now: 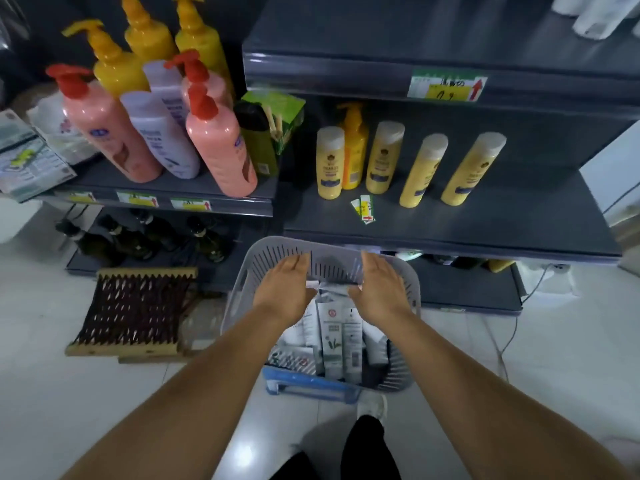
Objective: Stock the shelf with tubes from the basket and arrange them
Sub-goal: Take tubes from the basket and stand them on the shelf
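Note:
A grey slotted basket [273,258] sits on a blue stool in front of the shelf, holding several white tubes [332,337] with green print. My left hand [284,289] and my right hand [377,285] hover over the basket, palms facing each other, fingers straight, holding nothing. The tubes lie just below and between both hands. The dark grey shelf [450,216] stands right behind the basket, with several yellow bottles [381,157] upright at its back and bare space along its front.
Pink, lilac and orange pump bottles [218,147] crowd the left shelf. A loose price tag [363,209] lies on the dark shelf. A wooden woven rack [135,306] rests on the floor at left. The blue stool [308,382] stands under the basket. Cables run at right.

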Tool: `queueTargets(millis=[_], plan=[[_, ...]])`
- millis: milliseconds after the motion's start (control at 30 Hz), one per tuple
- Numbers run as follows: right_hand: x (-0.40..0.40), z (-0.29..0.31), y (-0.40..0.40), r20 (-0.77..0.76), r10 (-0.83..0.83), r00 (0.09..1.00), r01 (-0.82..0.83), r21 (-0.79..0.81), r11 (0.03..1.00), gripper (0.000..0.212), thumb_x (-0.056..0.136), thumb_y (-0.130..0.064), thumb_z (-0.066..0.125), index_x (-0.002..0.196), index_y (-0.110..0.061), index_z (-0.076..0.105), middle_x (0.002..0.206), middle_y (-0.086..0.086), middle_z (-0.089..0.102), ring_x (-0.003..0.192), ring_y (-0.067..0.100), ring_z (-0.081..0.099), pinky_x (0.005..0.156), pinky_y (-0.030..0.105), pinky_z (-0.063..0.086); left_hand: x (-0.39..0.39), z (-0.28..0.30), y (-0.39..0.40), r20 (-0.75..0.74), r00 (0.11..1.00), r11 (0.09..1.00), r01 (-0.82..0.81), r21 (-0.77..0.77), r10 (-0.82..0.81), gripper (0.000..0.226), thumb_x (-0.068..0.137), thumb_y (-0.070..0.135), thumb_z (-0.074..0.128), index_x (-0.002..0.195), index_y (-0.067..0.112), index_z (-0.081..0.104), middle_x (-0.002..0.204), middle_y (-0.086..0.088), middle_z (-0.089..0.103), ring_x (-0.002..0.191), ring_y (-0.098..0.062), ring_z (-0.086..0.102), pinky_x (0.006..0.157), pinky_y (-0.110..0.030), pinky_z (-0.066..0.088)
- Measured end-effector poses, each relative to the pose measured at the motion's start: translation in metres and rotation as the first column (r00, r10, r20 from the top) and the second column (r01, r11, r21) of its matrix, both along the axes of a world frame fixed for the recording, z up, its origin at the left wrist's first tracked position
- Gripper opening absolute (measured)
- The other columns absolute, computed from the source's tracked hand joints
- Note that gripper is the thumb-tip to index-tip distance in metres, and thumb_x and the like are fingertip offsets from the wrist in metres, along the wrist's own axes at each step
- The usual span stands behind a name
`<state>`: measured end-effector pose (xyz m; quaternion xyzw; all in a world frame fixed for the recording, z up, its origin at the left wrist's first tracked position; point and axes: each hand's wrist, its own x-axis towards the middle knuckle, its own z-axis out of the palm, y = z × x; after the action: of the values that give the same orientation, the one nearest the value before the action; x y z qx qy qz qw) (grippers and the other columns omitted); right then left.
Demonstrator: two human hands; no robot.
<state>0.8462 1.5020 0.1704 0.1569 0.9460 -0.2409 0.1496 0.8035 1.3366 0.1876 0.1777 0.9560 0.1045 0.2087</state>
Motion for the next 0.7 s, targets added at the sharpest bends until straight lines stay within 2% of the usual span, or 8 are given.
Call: queueTargets(millis=[200, 400, 533, 633, 700], plan=[[0.005, -0.071, 0.006, 0.164, 0.008, 0.986, -0.003, -0.030, 1.000, 0.081, 0.091, -0.032, 0.060, 0.154, -0.016, 0.011, 0.160, 0.005, 0.015, 0.147, 0.025, 0.015, 0.121, 0.041, 0.016, 0.006, -0.075, 0.006, 0.176, 0.984, 0.996, 0.016, -0.085, 0.000, 0.076, 0.095, 0.035, 0.052, 0.153, 0.013, 0.009, 0.159, -0.009, 0.017, 0.146, -0.026, 0.021, 0.117, -0.038, 0.024], [-0.001, -0.137, 0.008, 0.344, 0.049, 0.938, -0.038, -0.038, 0.999, 0.092, 0.084, -0.025, 0.067, 0.153, -0.022, 0.006, 0.161, 0.002, 0.013, 0.146, 0.027, 0.017, 0.116, 0.047, 0.025, 0.000, -0.130, 0.029, 0.231, 0.973, 0.995, 0.052, -0.086, -0.031, 0.081, 0.088, 0.034, 0.064, 0.151, 0.013, 0.018, 0.154, -0.008, 0.029, 0.141, -0.025, 0.028, 0.115, -0.039, 0.027], [-0.008, -0.164, 0.014, 0.412, 0.155, 0.898, -0.154, -0.037, 0.987, 0.098, 0.081, -0.028, 0.071, 0.153, -0.023, 0.004, 0.161, 0.002, 0.008, 0.147, 0.027, 0.010, 0.119, 0.045, 0.018, -0.008, -0.156, 0.039, 0.258, 0.961, 0.983, 0.132, -0.129, -0.096, 0.088, 0.083, 0.036, 0.068, 0.150, 0.012, 0.016, 0.155, -0.008, 0.024, 0.143, -0.026, 0.022, 0.115, -0.041, 0.023], [-0.009, -0.175, 0.013, 0.421, 0.223, 0.879, -0.236, -0.021, 0.972, 0.093, 0.078, -0.026, 0.072, 0.151, -0.021, 0.014, 0.156, 0.005, 0.019, 0.142, 0.030, 0.020, 0.116, 0.043, 0.025, -0.009, -0.171, 0.042, 0.278, 0.948, 0.960, 0.210, -0.187, -0.154, 0.096, 0.081, 0.041, 0.069, 0.151, 0.009, 0.011, 0.158, -0.009, 0.019, 0.147, -0.026, 0.013, 0.119, -0.044, 0.016], [-0.010, -0.175, 0.012, 0.381, 0.227, 0.896, -0.252, 0.018, 0.968, 0.083, 0.078, -0.019, 0.073, 0.146, -0.019, 0.026, 0.147, 0.007, 0.029, 0.134, 0.029, 0.028, 0.110, 0.041, 0.033, -0.009, -0.176, 0.043, 0.262, 0.951, 0.956, 0.217, -0.197, -0.162, 0.097, 0.080, 0.042, 0.070, 0.151, 0.009, 0.014, 0.156, -0.009, 0.023, 0.146, -0.027, 0.014, 0.119, -0.044, 0.013]])
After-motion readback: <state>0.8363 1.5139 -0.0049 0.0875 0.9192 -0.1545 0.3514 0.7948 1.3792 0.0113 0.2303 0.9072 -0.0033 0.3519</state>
